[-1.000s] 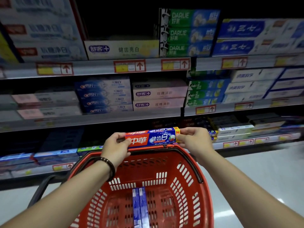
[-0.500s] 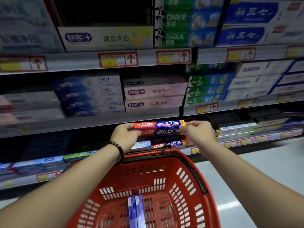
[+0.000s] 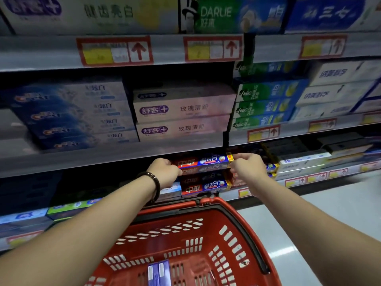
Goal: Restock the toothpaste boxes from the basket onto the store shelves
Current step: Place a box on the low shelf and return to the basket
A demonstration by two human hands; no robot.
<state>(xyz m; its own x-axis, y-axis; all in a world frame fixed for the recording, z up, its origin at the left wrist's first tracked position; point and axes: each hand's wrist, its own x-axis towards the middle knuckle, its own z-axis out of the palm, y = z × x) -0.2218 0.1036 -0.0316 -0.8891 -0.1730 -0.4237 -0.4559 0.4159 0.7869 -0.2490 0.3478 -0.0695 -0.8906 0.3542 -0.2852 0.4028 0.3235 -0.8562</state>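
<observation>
At the centre of the frame, a red-and-blue toothpaste box (image 3: 206, 161) is held level just under the edge of the middle shelf (image 3: 103, 159). The left hand (image 3: 165, 170) has its grip curled round the red end, and the right hand (image 3: 247, 165) pinches the yellow-tipped end. The box lies directly above a stack of matching boxes (image 3: 206, 185) on the lower shelf. At lower centre, a red basket (image 3: 228, 240) holds two blue boxes (image 3: 158, 273) side by side.
</observation>
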